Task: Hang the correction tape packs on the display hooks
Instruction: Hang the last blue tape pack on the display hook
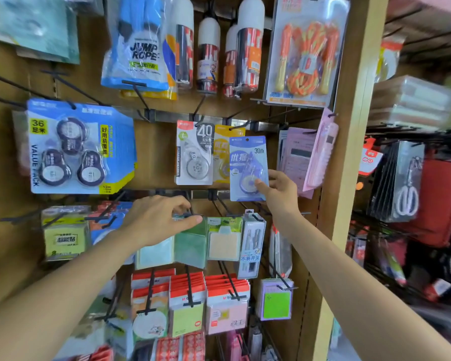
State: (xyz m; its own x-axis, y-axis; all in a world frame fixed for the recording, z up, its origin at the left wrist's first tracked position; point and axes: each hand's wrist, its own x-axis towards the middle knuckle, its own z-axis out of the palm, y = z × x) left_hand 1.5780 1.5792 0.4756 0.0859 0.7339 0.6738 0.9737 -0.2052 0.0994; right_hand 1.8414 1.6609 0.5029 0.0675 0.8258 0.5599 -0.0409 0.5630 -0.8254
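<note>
Pinching the lower right corner of a pale blue card pack with a clear blister, the correction tape pack (248,162), the right hand (280,191) holds it upright, thumb covering part of the blister. Its round hang hole sits just below a black wire hook (236,126). Left hand (162,220), fingers curled, nips the top of a green translucent plastic pouch (190,247); what lies under the fingers is hidden. Grey-white (194,152) and yellow (220,152) tape packs hang just behind, on the wooden board (154,157).
</note>
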